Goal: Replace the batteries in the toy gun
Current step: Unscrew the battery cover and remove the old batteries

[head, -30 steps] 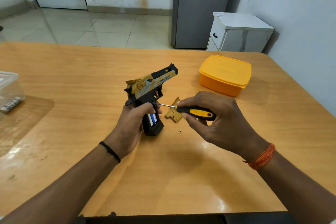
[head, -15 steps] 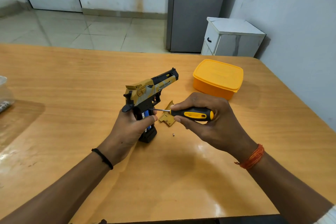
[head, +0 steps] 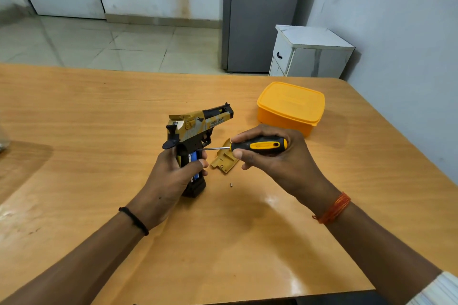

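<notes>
My left hand (head: 171, 176) grips the handle of a gold and black toy gun (head: 198, 126), held upright with its butt on the wooden table (head: 99, 131). The grip's side is open and blue batteries (head: 194, 157) show inside. My right hand (head: 275, 163) holds a black and yellow screwdriver (head: 260, 145), its thin metal tip pointing left into the open battery bay. The gold battery cover (head: 224, 160) lies on the table between my hands. A tiny screw (head: 231, 184) rests just in front of it.
A closed orange plastic box (head: 291, 106) stands at the back right of the table. A clear container's edge (head: 3, 141) shows at the far left. Beyond the table are a white cabinet (head: 309, 53) and a grey fridge (head: 257, 15).
The screwdriver tip has moved further left, from beside the trigger guard to the open battery bay. My left hand keeps the gun upright in the same place.
</notes>
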